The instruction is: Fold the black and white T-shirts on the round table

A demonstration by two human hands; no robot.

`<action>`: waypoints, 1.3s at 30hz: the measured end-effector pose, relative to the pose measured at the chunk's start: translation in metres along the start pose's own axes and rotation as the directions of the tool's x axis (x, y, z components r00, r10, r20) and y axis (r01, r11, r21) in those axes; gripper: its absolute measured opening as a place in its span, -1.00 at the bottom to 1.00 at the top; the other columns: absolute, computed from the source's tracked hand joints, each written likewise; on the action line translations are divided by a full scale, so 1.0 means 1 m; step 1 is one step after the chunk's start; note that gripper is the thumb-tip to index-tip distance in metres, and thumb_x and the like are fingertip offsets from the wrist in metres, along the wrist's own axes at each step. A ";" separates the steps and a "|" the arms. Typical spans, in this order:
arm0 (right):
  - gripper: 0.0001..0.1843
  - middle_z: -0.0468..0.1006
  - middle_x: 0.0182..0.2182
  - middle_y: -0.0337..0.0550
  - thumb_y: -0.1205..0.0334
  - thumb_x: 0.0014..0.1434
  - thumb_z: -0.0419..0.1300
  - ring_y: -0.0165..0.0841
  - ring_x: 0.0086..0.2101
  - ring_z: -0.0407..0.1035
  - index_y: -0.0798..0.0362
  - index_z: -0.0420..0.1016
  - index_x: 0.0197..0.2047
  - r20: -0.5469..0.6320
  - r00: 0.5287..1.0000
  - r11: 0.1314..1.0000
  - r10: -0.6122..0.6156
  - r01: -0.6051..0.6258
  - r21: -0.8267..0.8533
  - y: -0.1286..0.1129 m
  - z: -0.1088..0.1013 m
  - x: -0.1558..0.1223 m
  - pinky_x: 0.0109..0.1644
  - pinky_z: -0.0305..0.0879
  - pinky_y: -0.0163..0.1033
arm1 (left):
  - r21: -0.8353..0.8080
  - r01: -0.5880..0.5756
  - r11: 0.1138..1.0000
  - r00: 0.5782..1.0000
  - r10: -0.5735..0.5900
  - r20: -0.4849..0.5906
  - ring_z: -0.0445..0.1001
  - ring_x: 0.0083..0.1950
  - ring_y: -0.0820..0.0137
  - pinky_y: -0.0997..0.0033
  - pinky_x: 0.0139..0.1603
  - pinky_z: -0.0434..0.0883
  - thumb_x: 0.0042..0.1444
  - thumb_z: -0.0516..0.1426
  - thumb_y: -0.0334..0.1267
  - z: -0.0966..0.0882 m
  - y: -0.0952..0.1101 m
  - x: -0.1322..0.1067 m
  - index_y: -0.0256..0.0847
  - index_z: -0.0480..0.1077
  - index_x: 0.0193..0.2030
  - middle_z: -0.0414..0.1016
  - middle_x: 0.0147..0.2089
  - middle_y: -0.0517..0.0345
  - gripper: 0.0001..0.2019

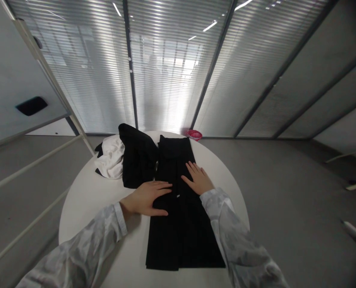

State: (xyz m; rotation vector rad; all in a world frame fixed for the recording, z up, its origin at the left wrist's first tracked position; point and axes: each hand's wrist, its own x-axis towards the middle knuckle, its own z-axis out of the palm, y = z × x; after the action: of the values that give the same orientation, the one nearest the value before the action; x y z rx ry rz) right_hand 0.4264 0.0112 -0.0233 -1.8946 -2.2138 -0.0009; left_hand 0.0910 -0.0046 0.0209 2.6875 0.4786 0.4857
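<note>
A long black garment [192, 240], its kind not plain, lies flat and lengthwise on the round white table [81, 212]. My left hand [149, 199] rests on its left edge with the fingers stretched out and the thumb apart. Farther up, on the right side of the cloth, my right hand [198, 179] lies flat with spread fingers. Neither hand grips anything. A small white spot shows on the cloth between them. Touching the garment's upper left side is another black folded cloth [138, 156], beside a crumpled white cloth [111, 157].
A red basket [194, 135] stands beyond the table's far edge. Glass panels with blinds [165, 80] run behind it. On the left is a whiteboard [12, 80] on a pale metal frame. Grey floor [282, 200] surrounds the table.
</note>
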 end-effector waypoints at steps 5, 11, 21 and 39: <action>-0.15 0.16 0.60 -0.02 -0.31 0.50 0.02 0.02 0.54 0.08 -0.08 0.11 0.66 -0.029 0.999 1.000 -0.030 0.030 -0.001 -0.003 -0.012 -0.049 0.59 0.06 0.29 | -0.057 -0.022 0.998 0.998 0.018 -0.068 0.60 0.31 0.09 0.09 0.37 0.50 0.35 0.23 0.24 0.002 0.007 0.001 -0.05 0.48 0.38 0.59 0.36 -0.05 -0.40; -0.31 0.55 0.34 0.03 -0.25 0.48 0.09 0.00 0.27 0.47 -0.10 0.39 0.50 -0.127 0.991 0.972 -0.044 0.072 0.222 0.015 -0.035 -0.077 0.43 0.36 0.20 | 0.006 0.266 0.964 0.893 -0.244 -0.378 0.61 0.23 0.13 0.02 0.34 0.46 0.53 0.06 0.03 0.004 0.002 0.024 -0.06 0.51 0.24 0.65 0.22 0.00 -0.64; -0.59 0.71 0.01 0.02 -0.04 0.36 0.24 -0.15 -0.05 0.57 0.05 0.67 0.09 -0.243 0.903 0.920 0.355 -0.292 0.262 0.059 -0.030 0.066 0.19 0.46 -0.05 | 0.054 0.734 0.677 0.664 -0.697 -0.272 0.62 0.21 0.17 0.25 0.25 0.49 0.52 0.09 -0.14 -0.045 -0.075 0.141 -0.09 0.54 0.20 0.68 0.17 -0.01 -0.72; -0.65 0.69 -0.03 0.05 0.00 0.39 0.20 -0.12 0.00 0.57 0.00 0.67 0.06 -0.275 0.807 0.849 0.523 -0.463 0.256 0.067 0.008 0.085 0.18 0.43 -0.02 | 0.028 0.868 0.495 0.494 -0.858 -0.141 0.67 0.24 0.01 0.19 0.19 0.59 0.33 0.25 -0.19 -0.022 -0.140 0.191 -0.26 0.62 0.12 0.70 0.10 -0.32 -0.69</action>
State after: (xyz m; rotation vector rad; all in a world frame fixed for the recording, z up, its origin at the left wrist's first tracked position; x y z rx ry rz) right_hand 0.4784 0.1063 -0.0261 -2.1251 -1.4037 -0.0351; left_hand 0.2144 0.1978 0.0336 2.0708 1.8023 0.2823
